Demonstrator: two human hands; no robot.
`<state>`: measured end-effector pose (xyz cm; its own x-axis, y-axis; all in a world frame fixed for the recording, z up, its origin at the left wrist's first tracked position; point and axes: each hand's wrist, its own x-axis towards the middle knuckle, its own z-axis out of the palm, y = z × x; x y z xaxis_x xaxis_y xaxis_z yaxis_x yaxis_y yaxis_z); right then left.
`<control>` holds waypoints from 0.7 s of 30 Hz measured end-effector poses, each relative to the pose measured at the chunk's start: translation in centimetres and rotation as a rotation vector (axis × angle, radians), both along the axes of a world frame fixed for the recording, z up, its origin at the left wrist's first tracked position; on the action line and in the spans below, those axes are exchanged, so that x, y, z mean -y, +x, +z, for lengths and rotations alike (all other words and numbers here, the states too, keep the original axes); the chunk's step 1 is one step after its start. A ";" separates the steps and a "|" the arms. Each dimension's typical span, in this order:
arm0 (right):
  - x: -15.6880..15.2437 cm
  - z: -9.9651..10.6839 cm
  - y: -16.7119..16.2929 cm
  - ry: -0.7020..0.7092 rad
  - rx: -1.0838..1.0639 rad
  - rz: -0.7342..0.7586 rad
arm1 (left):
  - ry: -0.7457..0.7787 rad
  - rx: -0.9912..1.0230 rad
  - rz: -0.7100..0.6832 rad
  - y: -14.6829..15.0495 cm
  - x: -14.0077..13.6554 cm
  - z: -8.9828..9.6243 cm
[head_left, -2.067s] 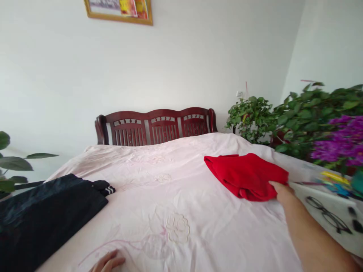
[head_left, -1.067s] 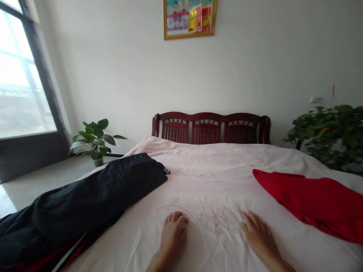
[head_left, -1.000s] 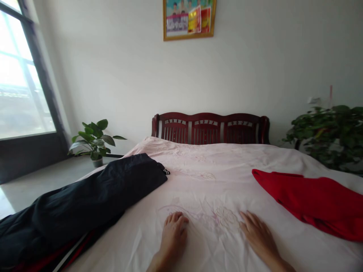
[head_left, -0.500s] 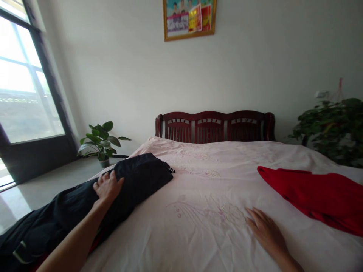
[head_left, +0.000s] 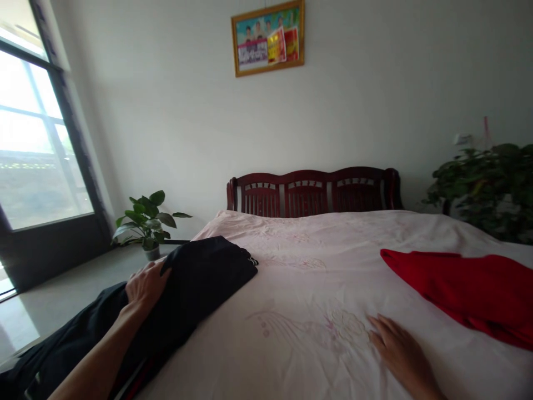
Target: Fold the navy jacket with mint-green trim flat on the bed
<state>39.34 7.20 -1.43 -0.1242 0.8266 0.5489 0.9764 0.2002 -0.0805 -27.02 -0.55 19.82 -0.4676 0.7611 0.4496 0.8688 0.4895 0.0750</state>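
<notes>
A long dark navy garment (head_left: 200, 278) lies on the left side of the pale pink bedspread (head_left: 291, 311). It has a small white-striped end and a strip of red beneath its near edge. My left hand (head_left: 145, 286) grips the garment's far edge, with cloth bunched under the thumb and the fingertips partly hidden. Flat on the embroidered bedspread rests my right hand (head_left: 397, 344), fingers stretched out and holding nothing. Beyond it to the right lies a folded red garment (head_left: 462, 289), apart from the hand.
A dark red wooden headboard (head_left: 308, 191) stands at the far end of the bed. Potted plants stand on both sides, a small one (head_left: 152, 222) left and a bushy one (head_left: 491, 189) right. A framed picture (head_left: 270, 39) hangs above; a glass door (head_left: 45, 139) is at left.
My left hand has gone from lying spread on the dark garment to gripping its far edge, slightly lower and left. The cloth there has shifted. My right hand stays flat; the view has tilted up slightly.
</notes>
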 end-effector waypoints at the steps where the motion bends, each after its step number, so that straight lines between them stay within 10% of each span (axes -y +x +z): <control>1: 0.0 -0.1 0.0 -0.001 0.010 0.005 | 0.058 -0.063 -0.048 1.9 0.0 0.7; 5: 0.0 0.1 -0.3 -0.021 -0.004 -0.015 | 0.225 -0.212 -0.381 13.4 1.6 0.0; 11: 1.3 1.7 -0.6 -0.127 -0.207 0.047 | -0.065 -0.296 -1.381 28.2 7.0 -11.9; 15: 2.3 3.1 -1.1 -0.249 -0.591 0.065 | -0.007 -0.236 -1.349 26.1 9.6 -12.3; 21: 0.9 5.7 -8.6 -0.470 -1.198 0.265 | -0.099 -0.089 -0.675 17.4 11.5 -9.2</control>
<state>30.73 6.27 4.28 0.0487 0.9939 0.0994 0.1873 0.0887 -0.9783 -9.60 -12.01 10.65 0.1583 0.9122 0.3779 0.9868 -0.1598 -0.0275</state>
